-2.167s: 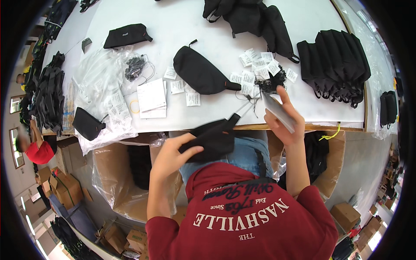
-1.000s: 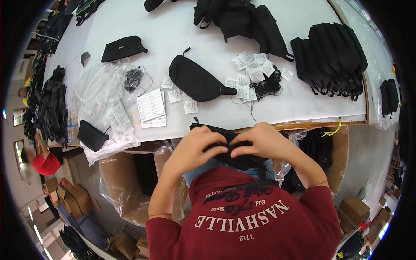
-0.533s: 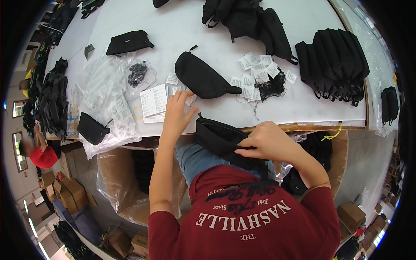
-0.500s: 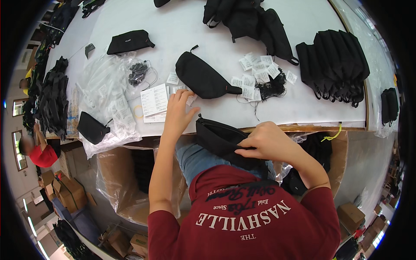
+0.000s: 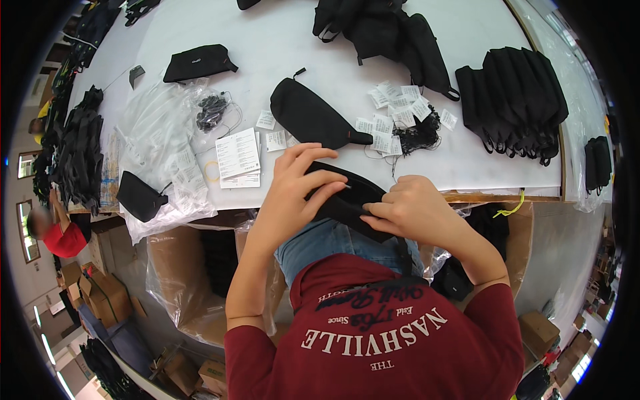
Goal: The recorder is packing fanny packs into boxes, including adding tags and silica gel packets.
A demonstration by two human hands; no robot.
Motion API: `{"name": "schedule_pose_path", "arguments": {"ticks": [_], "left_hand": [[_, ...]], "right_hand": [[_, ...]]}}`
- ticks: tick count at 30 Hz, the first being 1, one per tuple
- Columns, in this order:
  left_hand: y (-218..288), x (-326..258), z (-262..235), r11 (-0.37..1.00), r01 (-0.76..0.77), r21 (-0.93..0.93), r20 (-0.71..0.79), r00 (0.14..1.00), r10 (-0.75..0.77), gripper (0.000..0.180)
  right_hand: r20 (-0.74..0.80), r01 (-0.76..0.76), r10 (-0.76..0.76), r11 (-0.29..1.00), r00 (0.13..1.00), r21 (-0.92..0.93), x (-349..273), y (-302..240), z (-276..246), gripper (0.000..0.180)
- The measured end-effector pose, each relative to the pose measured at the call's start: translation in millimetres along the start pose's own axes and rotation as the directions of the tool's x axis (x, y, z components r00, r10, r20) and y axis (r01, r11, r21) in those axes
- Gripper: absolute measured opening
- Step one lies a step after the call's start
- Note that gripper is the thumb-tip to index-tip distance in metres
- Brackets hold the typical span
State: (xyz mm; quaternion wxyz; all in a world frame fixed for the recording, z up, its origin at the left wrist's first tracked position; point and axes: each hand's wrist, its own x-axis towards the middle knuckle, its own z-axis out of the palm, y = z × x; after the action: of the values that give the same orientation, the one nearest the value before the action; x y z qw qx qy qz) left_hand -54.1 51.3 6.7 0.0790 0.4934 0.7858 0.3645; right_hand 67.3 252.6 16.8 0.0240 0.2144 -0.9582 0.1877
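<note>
Two hands (image 5: pixel 288 195), one open pouch (image 5: pixel 358 217), apparently two black cord clumps (image 5: pixel 420 133)

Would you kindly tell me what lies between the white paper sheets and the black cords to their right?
In the head view, small white labels and a black pouch lie between them.

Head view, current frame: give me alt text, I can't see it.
The right hand grips an open black pouch, the left hand at its mouth. On the white table beyond lie more black pouches, white tags, papers and overlapping black bags.
</note>
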Motion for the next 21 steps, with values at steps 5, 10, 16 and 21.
{"name": "schedule_pose_path", "arguments": {"ticks": [5, 10, 16, 21], "left_hand": [[-14.5, -6.6, 10.6, 0.936, 0.195, -0.292, -0.475, 0.82, -0.319, 0.048], [-14.4, -37.4, 59.4, -0.095, -0.017, -0.995, 0.044, 0.799, -0.599, 0.052], [5.3, -14.2, 50.5, -0.07, -0.011, -0.997, 0.047, 0.625, -0.779, 0.051], [-1.3, -18.5, 49.1, -0.066, 0.009, -0.998, 0.056, 0.646, -0.762, 0.053]], "right_hand": [[-0.155, -0.034, 0.035, 0.999, 0.987, 0.009, 6.3, 0.9, -3.1, 0.013], [-0.437, -0.104, 0.159, 0.984, 0.885, 0.147, 17.0, -6.8, 3.2, 0.011], [-0.452, -0.267, 0.653, 0.704, 0.608, 0.659, 19.0, -33.3, 37.8, 0.008], [-0.393, -0.292, 0.623, 0.716, 0.676, 0.634, 10.1, -18.0, 42.2, 0.023]]}}
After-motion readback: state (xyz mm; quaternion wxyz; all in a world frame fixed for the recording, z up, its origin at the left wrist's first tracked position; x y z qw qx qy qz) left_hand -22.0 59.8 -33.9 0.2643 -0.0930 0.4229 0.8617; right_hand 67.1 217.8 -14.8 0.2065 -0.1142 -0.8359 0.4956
